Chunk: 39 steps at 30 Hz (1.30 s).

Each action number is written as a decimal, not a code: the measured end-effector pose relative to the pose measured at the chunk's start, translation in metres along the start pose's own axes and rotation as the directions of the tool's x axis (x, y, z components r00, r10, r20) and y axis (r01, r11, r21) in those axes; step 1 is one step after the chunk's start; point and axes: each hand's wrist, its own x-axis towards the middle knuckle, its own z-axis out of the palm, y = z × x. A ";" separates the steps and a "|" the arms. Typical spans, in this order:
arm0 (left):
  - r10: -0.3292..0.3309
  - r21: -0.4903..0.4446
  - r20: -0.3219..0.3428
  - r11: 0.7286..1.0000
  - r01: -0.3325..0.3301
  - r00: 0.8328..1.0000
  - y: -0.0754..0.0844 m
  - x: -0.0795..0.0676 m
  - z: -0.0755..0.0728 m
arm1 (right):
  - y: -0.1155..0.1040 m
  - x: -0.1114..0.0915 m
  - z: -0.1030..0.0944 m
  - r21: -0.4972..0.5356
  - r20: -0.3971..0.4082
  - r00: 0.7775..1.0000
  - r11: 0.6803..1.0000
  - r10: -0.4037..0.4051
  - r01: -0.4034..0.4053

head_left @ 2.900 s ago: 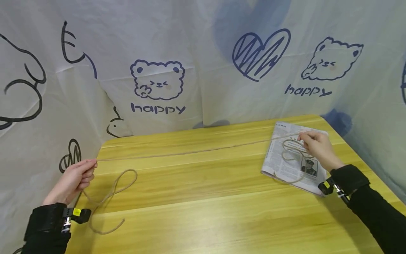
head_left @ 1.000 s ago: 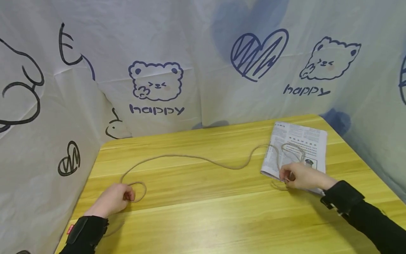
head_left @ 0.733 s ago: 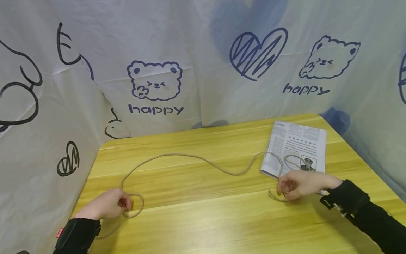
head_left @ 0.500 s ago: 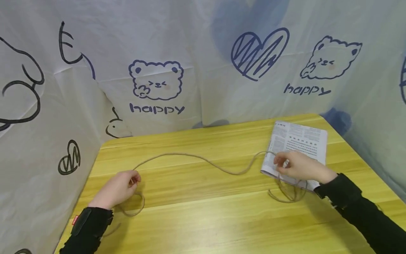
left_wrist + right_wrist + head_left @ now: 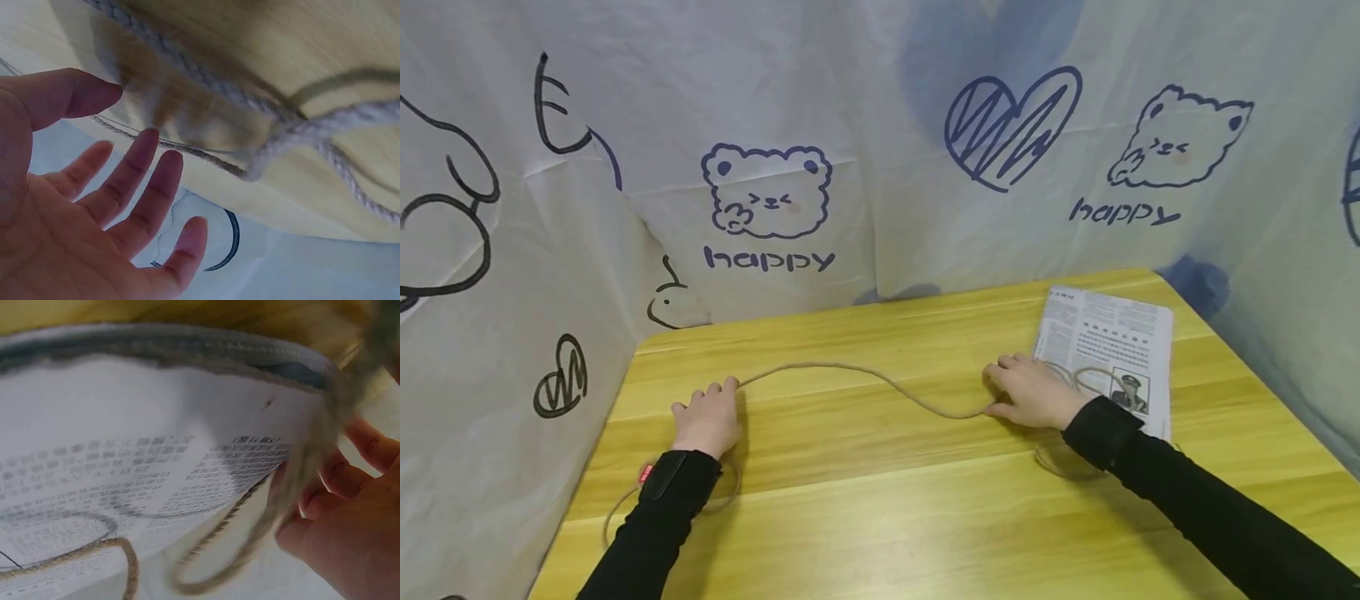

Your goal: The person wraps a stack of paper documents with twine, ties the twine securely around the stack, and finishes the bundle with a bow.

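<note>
A thin tan rope [image 5: 880, 375] lies in a wavy line across the wooden table, with loose loops at both ends. My left hand [image 5: 707, 421] is over its left part, fingers spread; in the left wrist view the fingers [image 5: 134, 175] are apart with no rope between them, and the braided rope [image 5: 356, 115] runs beside them. At the rope's right part is my right hand [image 5: 1037, 392], with its fingers extended and the thumb close beside the strand. In the right wrist view blurred rope [image 5: 256, 531] crosses in front of that hand.
A folded newspaper [image 5: 1105, 325] with a portrait photo lies at the table's right, partly under rope loops and behind the right wrist. The yellow wooden table [image 5: 880, 517] backs onto a white curtain [image 5: 895, 208] with bear and heart drawings.
The rope, earlier stretched taut between both hands, was lowered onto the table. Both hands have let go; the left has moved right and away, the right leftward along the rope.
</note>
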 end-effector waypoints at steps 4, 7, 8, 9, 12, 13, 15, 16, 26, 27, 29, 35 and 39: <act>-0.016 0.004 0.043 1.000 0.016 0.999 -0.001 -0.001 0.002 | -0.001 0.000 0.003 0.032 -0.013 1.000 0.999 -0.021 0.022; -0.017 -0.011 0.018 1.000 0.017 1.000 -0.004 -0.002 0.004 | 0.000 -0.001 0.004 0.105 -0.030 0.997 0.992 -0.068 0.071; -0.014 -0.013 -0.001 1.000 0.014 1.000 -0.005 -0.002 0.005 | 0.000 -0.002 0.004 0.142 -0.030 0.996 0.986 -0.079 0.082; -0.009 -0.014 -0.021 1.000 0.009 1.000 -0.006 -0.001 0.006 | 0.000 -0.002 0.003 0.183 -0.028 0.996 0.979 -0.089 0.093; 0.012 -0.002 -0.071 1.000 -0.012 0.997 -0.009 0.001 0.009 | 0.000 -0.005 -0.001 0.312 -0.008 0.995 0.945 -0.097 0.095; 0.018 0.008 -0.076 1.000 -0.017 0.997 -0.010 0.002 0.010 | 0.000 -0.007 -0.003 0.352 0.005 0.996 0.932 -0.091 0.084; 0.026 0.021 -0.076 0.999 -0.025 0.997 -0.012 0.004 0.010 | 0.001 -0.009 -0.005 0.402 0.023 0.996 0.913 -0.083 0.067; 0.026 0.023 -0.068 0.999 -0.024 0.997 -0.012 0.005 0.010 | 0.002 -0.010 -0.006 0.422 0.031 0.997 0.905 -0.076 0.056; 0.071 -0.030 -0.006 0.997 -0.071 0.997 -0.020 0.007 0.010 | 0.018 -0.028 -0.011 0.584 0.043 0.999 0.812 0.000 -0.025; 0.089 -0.023 -0.005 0.996 -0.089 0.996 -0.021 0.006 0.010 | 0.019 -0.030 -0.012 0.600 0.049 0.999 0.799 0.020 -0.045; 0.114 -0.005 0.004 0.993 -0.114 0.993 -0.024 0.003 0.010 | 0.021 -0.033 -0.014 0.614 0.047 0.997 0.785 0.067 -0.082; 0.163 -0.085 -0.042 0.982 -0.166 0.986 -0.035 -0.005 0.008 | 0.025 -0.039 -0.016 0.620 0.011 0.987 0.774 0.158 -0.131; 0.118 -0.299 -0.164 0.940 -0.163 0.979 -0.040 -0.014 0.003 | 0.030 -0.045 -0.020 0.622 0.029 0.982 0.766 0.187 -0.165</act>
